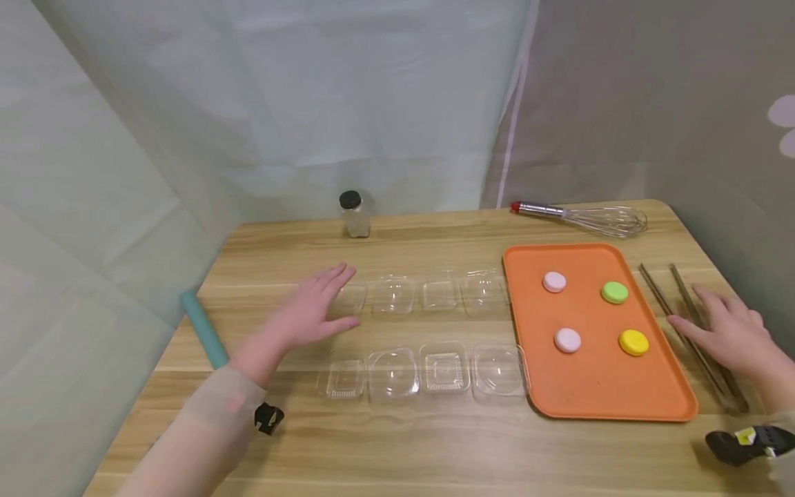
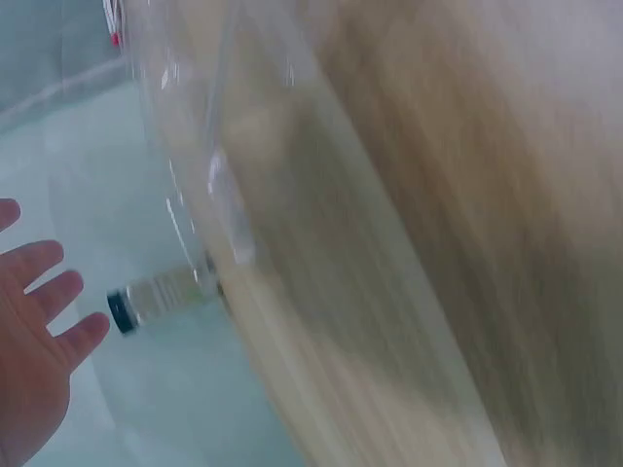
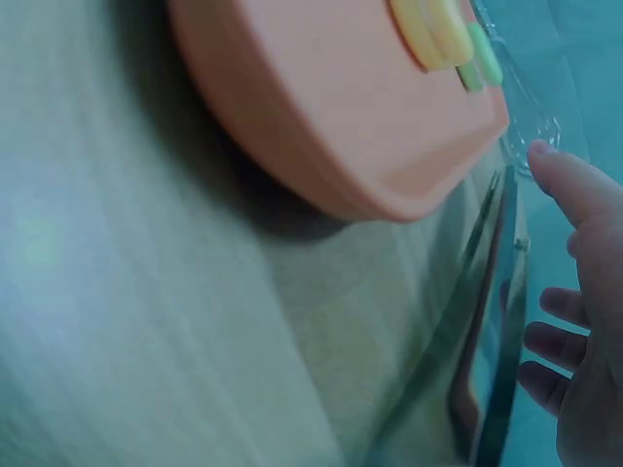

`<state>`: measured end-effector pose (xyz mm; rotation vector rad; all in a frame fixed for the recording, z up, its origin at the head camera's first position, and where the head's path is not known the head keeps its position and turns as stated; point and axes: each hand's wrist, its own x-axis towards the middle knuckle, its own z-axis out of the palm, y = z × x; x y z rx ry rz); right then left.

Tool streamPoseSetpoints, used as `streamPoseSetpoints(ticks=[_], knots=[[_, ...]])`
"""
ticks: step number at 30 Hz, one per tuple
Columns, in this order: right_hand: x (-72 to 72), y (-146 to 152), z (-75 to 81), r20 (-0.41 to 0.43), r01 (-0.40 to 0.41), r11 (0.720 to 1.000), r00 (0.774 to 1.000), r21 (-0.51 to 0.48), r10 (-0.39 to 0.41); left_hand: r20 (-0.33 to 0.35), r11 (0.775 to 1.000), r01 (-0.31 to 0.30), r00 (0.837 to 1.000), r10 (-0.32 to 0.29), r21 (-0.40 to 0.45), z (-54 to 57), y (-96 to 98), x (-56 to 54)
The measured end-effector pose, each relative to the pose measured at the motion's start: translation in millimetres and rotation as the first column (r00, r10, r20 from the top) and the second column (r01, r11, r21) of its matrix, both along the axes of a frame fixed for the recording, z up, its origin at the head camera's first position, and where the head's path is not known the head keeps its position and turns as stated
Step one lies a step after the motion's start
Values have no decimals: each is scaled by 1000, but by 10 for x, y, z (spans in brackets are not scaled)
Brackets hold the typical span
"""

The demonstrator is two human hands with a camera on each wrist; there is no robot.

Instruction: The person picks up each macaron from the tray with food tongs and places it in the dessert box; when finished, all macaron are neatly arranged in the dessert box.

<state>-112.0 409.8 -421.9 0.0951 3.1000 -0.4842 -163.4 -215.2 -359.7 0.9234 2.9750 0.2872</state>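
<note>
My left hand [image 1: 313,307] hovers with spread fingers at the left end of a back row of clear plastic boxes [image 1: 394,295], partly hiding the leftmost. A front row of similar clear boxes [image 1: 444,369] lies nearer. At the right, my right hand [image 1: 737,337] is over metal tongs [image 1: 702,362], whose arms stand apart; its fingers are loosely bent in the right wrist view and grip nothing. Between the hands and nearer the right one, an orange tray [image 1: 596,386] bears two pale pink macarons [image 1: 568,339], a green macaron [image 1: 615,292] and a yellow macaron [image 1: 634,342].
A whisk [image 1: 577,215] with a red-tipped handle lies along the back edge. Left of it stands a small clear jar [image 1: 356,219] with a black lid. Beside my left forearm is a teal rod [image 1: 205,330], partly hidden. Cloth [image 1: 373,103] hangs behind the wooden table [image 1: 435,449].
</note>
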Motion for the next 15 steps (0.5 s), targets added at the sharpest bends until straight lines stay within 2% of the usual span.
streamPoseSetpoints(ticks=[4, 10, 15], knots=[[-3, 12, -53, -8, -3, 1000, 1000, 8, 4, 28, 997, 71, 997, -72, 31, -41, 121, 48], [-11, 31, -146, 12, 3, 1000, 1000, -20, -3, 66, 993, 112, 991, -115, 47, -82, 289, 104], [-19, 6, -164, 25, 17, 999, 1000, -29, -17, 131, 989, 146, 980, -150, 36, -110, 441, 186]])
